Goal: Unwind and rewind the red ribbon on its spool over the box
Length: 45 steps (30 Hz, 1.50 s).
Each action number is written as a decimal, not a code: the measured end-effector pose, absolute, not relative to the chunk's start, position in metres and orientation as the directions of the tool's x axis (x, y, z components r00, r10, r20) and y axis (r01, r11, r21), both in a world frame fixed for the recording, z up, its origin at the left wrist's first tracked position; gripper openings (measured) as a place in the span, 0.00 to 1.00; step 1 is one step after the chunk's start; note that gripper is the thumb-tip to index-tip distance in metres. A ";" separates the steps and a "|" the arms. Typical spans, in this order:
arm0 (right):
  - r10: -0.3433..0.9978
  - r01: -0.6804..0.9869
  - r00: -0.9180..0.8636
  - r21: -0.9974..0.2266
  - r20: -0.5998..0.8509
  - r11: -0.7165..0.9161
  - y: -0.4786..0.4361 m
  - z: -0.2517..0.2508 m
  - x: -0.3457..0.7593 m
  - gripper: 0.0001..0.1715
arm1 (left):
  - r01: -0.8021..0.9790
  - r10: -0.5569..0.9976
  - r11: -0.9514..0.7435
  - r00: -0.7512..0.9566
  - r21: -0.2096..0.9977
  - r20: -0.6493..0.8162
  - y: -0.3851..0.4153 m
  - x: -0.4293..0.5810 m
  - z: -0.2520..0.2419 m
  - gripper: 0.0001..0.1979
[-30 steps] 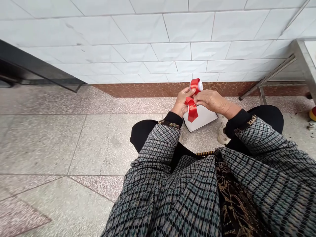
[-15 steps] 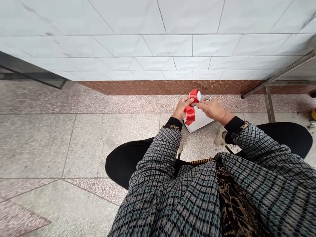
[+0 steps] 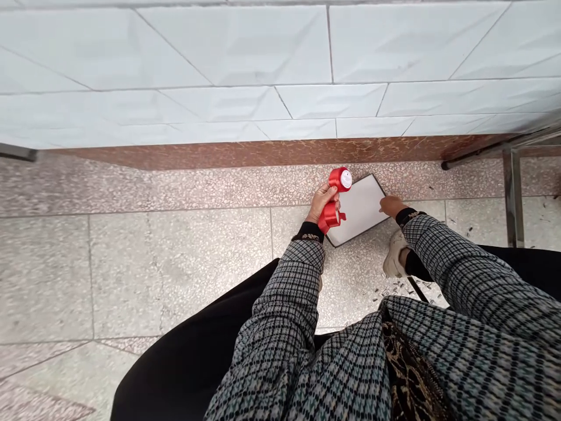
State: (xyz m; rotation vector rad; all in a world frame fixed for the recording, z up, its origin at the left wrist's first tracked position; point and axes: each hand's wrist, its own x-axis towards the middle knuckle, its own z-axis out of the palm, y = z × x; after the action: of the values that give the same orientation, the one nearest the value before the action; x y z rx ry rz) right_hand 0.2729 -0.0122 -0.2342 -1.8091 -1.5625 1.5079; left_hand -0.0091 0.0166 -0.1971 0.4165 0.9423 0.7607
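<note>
My left hand [image 3: 323, 202] is closed around rolls of shiny red ribbon. An upper red ribbon roll [image 3: 336, 177] with a white labelled end stands out above the thumb. Below the fingers hangs a second red ribbon roll [image 3: 329, 217], its short loose tail pointing right. My right hand [image 3: 391, 206] is closed, fingertips together, over the right edge of a flat white board [image 3: 362, 207] with a dark rim. Whether its fingers grip that edge or something small is hidden. The board is partly covered by the left hand and the ribbon.
A white tiled wall [image 3: 245, 58] with a brown skirting [image 3: 245, 153] rises ahead. Metal furniture legs [image 3: 512, 196] stand at the right. Small dark scraps [image 3: 397, 286] lie on the speckled floor [image 3: 210, 263] beside my shoe [image 3: 395, 255].
My right hand has moved away from the ribbon, right and down to the board's right edge. In my left hand the upper roll has turned its white end more toward me. The view has shifted.
</note>
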 end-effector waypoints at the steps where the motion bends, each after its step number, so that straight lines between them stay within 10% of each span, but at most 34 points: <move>1: 0.832 0.498 -0.169 -0.774 -0.529 -0.391 -0.012 -0.237 0.271 0.13 | -0.398 0.731 0.682 0.371 0.613 -0.573 0.016 -0.006 -0.202 0.30; 11: 0.540 -0.171 -0.555 -0.549 -0.633 -0.818 -0.029 -0.207 0.194 0.29 | -0.468 0.764 0.641 0.319 0.608 -0.561 0.017 0.017 -0.215 0.26; 28: 0.428 0.085 0.033 -0.425 -0.903 -0.901 -0.048 -0.250 0.204 0.11 | -0.494 0.824 0.545 0.168 0.677 -0.541 0.027 0.005 -0.230 0.20; 36: 0.633 0.099 0.263 -0.632 -0.728 -0.768 -0.004 -0.215 0.229 0.26 | -0.425 0.821 0.556 0.412 0.714 -0.395 0.027 0.012 -0.210 0.30; 45: 0.843 -0.212 -0.517 -0.931 -0.149 -0.295 0.053 -0.012 0.237 0.38 | -0.468 0.864 0.280 0.503 0.838 -0.008 0.059 0.002 -0.044 0.37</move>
State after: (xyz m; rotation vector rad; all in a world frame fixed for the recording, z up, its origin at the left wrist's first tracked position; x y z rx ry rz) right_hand 0.2374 0.0529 -0.0121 -0.8610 -1.2159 1.8872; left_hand 0.0016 0.0586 -0.0444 0.8951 0.5232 0.9489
